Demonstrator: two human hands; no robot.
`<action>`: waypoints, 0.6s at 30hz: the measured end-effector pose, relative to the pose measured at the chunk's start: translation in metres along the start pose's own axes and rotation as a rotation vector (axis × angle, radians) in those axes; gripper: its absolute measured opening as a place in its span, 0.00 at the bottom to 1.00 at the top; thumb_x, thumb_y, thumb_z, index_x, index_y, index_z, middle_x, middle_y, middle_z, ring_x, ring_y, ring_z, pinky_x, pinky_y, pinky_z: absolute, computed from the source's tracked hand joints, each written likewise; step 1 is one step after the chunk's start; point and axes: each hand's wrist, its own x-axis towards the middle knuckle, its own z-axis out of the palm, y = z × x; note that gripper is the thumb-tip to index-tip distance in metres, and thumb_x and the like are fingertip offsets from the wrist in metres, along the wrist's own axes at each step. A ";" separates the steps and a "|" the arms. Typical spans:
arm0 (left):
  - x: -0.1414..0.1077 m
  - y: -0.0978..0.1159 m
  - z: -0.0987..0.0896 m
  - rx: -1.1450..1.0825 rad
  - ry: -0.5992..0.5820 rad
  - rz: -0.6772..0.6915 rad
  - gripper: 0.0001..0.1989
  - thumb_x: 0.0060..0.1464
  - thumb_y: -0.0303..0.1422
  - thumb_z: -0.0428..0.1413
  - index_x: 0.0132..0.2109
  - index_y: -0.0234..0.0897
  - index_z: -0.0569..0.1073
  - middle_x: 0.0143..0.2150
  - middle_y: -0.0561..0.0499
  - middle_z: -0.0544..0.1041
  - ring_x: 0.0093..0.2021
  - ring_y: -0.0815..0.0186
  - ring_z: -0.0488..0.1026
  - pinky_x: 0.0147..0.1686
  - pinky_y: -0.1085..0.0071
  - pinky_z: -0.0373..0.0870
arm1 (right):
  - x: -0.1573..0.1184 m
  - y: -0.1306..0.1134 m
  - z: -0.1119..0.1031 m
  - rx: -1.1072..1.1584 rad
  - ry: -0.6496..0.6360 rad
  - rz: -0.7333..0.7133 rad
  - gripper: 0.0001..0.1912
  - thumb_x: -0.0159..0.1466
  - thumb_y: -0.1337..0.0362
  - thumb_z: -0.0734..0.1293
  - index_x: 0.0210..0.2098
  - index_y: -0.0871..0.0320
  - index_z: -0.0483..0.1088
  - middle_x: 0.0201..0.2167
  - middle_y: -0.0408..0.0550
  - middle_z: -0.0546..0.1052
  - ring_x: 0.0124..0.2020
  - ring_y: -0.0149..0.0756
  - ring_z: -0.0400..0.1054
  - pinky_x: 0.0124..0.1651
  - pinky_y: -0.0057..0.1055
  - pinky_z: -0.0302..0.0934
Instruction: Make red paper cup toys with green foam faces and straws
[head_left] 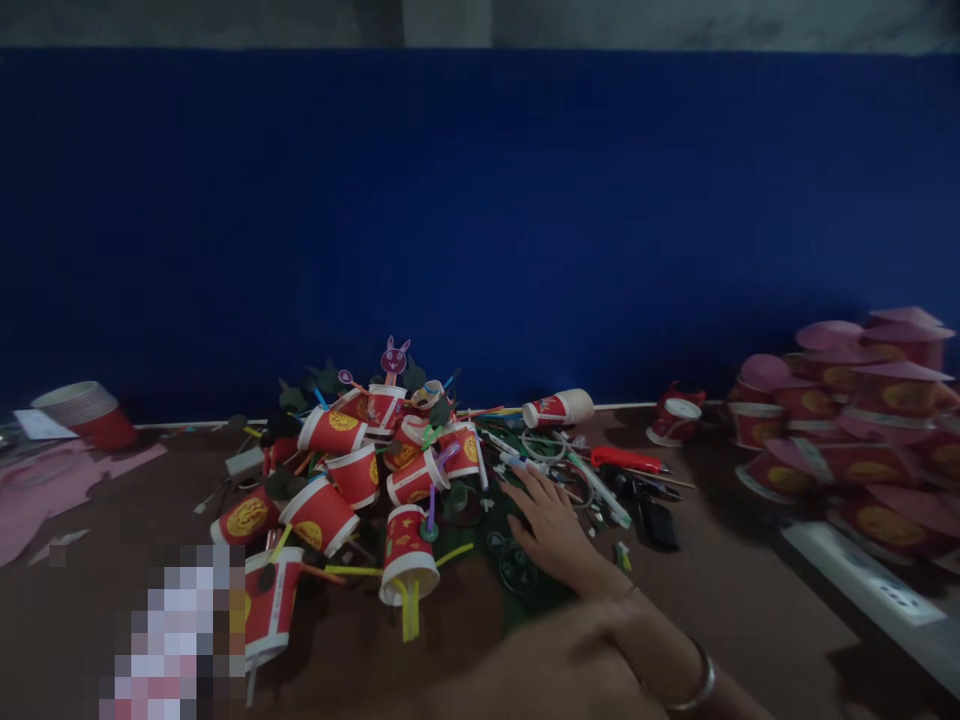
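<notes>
My right hand [551, 520] reaches palm down over a dark green sheet [517, 575] with round face drawings, its fingers apart and their tips beside white pens and thin strips. A bracelet is on that wrist. Low in the foreground, my left hand [555, 650] crosses in front of the right forearm, smeared by motion; its fingers cannot be made out. Left of the right hand lies a heap of red paper cups [319, 515] with straws. One cup [409, 555] lies tipped, with yellow straws out of its mouth. A pink rabbit face [394, 358] stands on top.
Stacked cups [559, 408] lie at the back. Further right are a red tool [626, 459], a black object [658, 520], cups with pink hats [892, 440] and a white power strip [866, 575]. Pink paper [45, 490] and nested cups [90, 412] are at left.
</notes>
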 end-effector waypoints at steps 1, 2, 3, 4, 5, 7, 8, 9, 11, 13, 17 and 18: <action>0.008 -0.012 -0.002 0.020 -0.043 0.004 0.16 0.59 0.37 0.50 0.53 0.38 0.67 0.53 0.44 0.70 0.48 0.61 0.69 0.49 0.57 0.67 | -0.001 0.001 -0.001 0.014 -0.001 0.009 0.23 0.59 0.67 0.59 0.54 0.54 0.65 0.61 0.52 0.61 0.62 0.48 0.48 0.58 0.48 0.47; 0.014 -0.024 -0.003 0.029 -0.065 0.007 0.17 0.58 0.35 0.50 0.54 0.37 0.67 0.52 0.43 0.71 0.49 0.60 0.68 0.52 0.57 0.64 | -0.002 0.002 -0.001 0.027 -0.005 0.021 0.23 0.58 0.67 0.59 0.53 0.55 0.66 0.60 0.53 0.62 0.61 0.48 0.49 0.57 0.48 0.48; 0.019 -0.036 -0.003 0.103 -0.205 -0.012 0.21 0.58 0.35 0.50 0.56 0.31 0.65 0.54 0.40 0.70 0.53 0.57 0.66 0.55 0.56 0.60 | -0.003 0.003 -0.002 0.039 -0.010 0.036 0.22 0.58 0.67 0.60 0.52 0.56 0.67 0.58 0.54 0.64 0.61 0.48 0.50 0.57 0.47 0.48; 0.021 -0.048 -0.001 0.187 -0.312 -0.080 0.22 0.57 0.32 0.49 0.57 0.27 0.64 0.56 0.37 0.69 0.55 0.54 0.65 0.56 0.55 0.58 | -0.005 0.004 -0.003 0.049 -0.012 0.053 0.22 0.57 0.68 0.60 0.51 0.56 0.68 0.57 0.54 0.65 0.60 0.48 0.51 0.57 0.47 0.48; 0.021 -0.059 0.002 0.246 -0.389 -0.124 0.21 0.58 0.30 0.47 0.57 0.25 0.65 0.57 0.36 0.68 0.57 0.54 0.64 0.56 0.55 0.57 | -0.006 0.006 -0.004 0.054 -0.010 0.068 0.22 0.56 0.69 0.60 0.50 0.57 0.68 0.56 0.54 0.66 0.60 0.48 0.51 0.57 0.47 0.47; 0.016 -0.079 0.011 0.315 -0.466 -0.209 0.20 0.58 0.28 0.46 0.55 0.25 0.67 0.58 0.36 0.68 0.58 0.54 0.63 0.57 0.54 0.55 | -0.007 0.008 -0.006 0.053 0.007 0.100 0.24 0.53 0.73 0.61 0.50 0.57 0.68 0.56 0.55 0.66 0.60 0.48 0.50 0.58 0.46 0.46; 0.012 -0.086 0.015 0.345 -0.494 -0.255 0.18 0.58 0.27 0.45 0.53 0.26 0.69 0.56 0.36 0.69 0.58 0.54 0.63 0.57 0.54 0.55 | -0.007 0.009 -0.007 0.049 0.016 0.114 0.25 0.51 0.75 0.60 0.49 0.57 0.68 0.55 0.54 0.65 0.60 0.48 0.49 0.58 0.46 0.45; 0.008 -0.092 0.018 0.368 -0.519 -0.278 0.17 0.58 0.26 0.45 0.51 0.26 0.71 0.54 0.36 0.71 0.57 0.54 0.64 0.57 0.55 0.56 | -0.008 0.010 -0.009 0.048 0.024 0.125 0.26 0.50 0.77 0.60 0.47 0.57 0.68 0.55 0.54 0.65 0.60 0.47 0.49 0.58 0.46 0.45; 0.002 -0.097 0.021 0.416 -0.515 -0.311 0.16 0.57 0.24 0.47 0.49 0.25 0.73 0.50 0.36 0.74 0.54 0.54 0.67 0.56 0.55 0.56 | -0.008 0.011 -0.014 0.064 0.033 0.132 0.23 0.49 0.78 0.59 0.43 0.57 0.70 0.54 0.53 0.65 0.60 0.47 0.49 0.57 0.45 0.46; 0.000 -0.096 0.020 0.438 -0.489 -0.324 0.14 0.55 0.23 0.49 0.46 0.25 0.74 0.47 0.36 0.75 0.51 0.54 0.68 0.57 0.54 0.55 | -0.008 0.009 -0.022 0.115 0.008 0.109 0.16 0.51 0.75 0.61 0.37 0.56 0.71 0.51 0.52 0.67 0.57 0.46 0.53 0.54 0.43 0.49; 0.001 -0.082 0.017 0.379 -0.429 -0.339 0.13 0.55 0.23 0.49 0.46 0.26 0.73 0.43 0.39 0.75 0.48 0.56 0.69 0.54 0.56 0.59 | -0.014 0.000 -0.039 0.226 -0.199 0.052 0.11 0.49 0.59 0.70 0.31 0.56 0.71 0.38 0.48 0.70 0.44 0.44 0.61 0.48 0.41 0.53; 0.001 -0.078 0.017 0.338 -0.429 -0.329 0.13 0.55 0.23 0.49 0.46 0.27 0.73 0.43 0.40 0.75 0.47 0.57 0.69 0.52 0.57 0.61 | -0.016 -0.003 -0.042 0.235 -0.248 0.057 0.15 0.46 0.56 0.72 0.31 0.57 0.71 0.37 0.47 0.70 0.42 0.44 0.61 0.47 0.40 0.54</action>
